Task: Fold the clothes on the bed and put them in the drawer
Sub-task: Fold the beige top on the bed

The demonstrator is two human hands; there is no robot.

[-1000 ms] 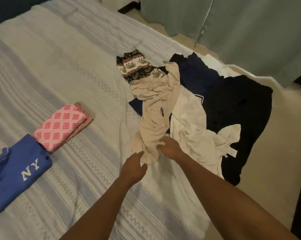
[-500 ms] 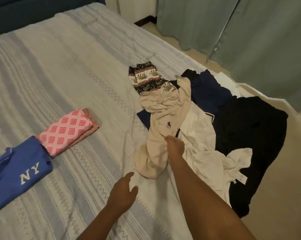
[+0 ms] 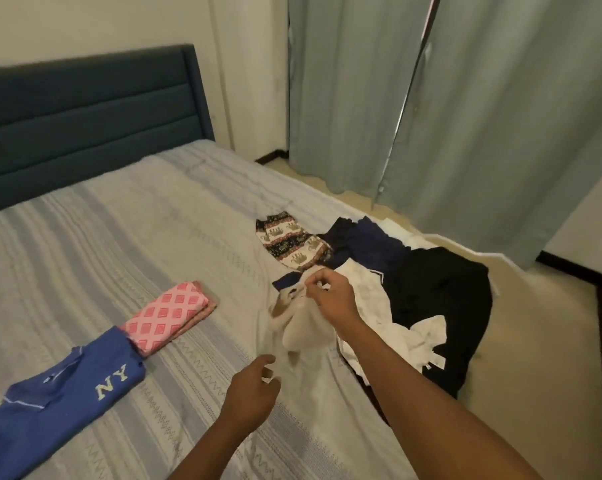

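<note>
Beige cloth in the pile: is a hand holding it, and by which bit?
Yes. The right hand pinches the beige garment by its upper end, and the rest droops below. The left hand holds nothing.

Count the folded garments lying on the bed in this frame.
2. The blue NY shirt lies at the near left; the pink patterned piece sits just beyond it. The unfolded heap at the right may hide others.
</note>
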